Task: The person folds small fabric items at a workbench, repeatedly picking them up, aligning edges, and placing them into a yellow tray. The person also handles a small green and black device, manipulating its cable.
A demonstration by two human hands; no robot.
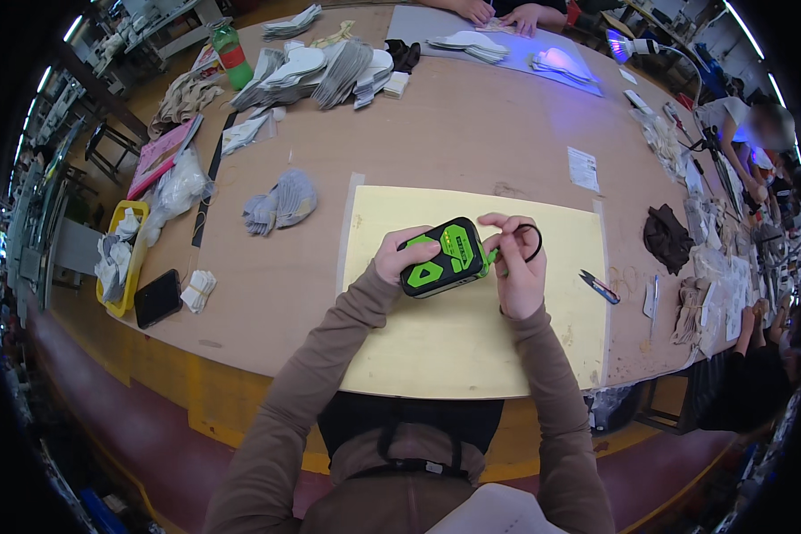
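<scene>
Over the yellow cutting mat [472, 356], I see my left hand [399, 256] clamped around the black-and-green pouch [443, 256], which lies near the mat's middle. Beside it, my right hand [518, 267] pinches the black cord loop [532, 240] at the pouch's end (fitting it, I judge); next calls for steady pulling. Snips [599, 286] lie further right.

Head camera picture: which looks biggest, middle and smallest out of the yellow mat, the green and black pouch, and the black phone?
1. Yellow mat, by far the largest.
2. Green and black pouch, held in both hands.
3. Black phone, which looks smallest, though it lies farther out toward the curved rim, so pouch versus phone is less sure.
</scene>
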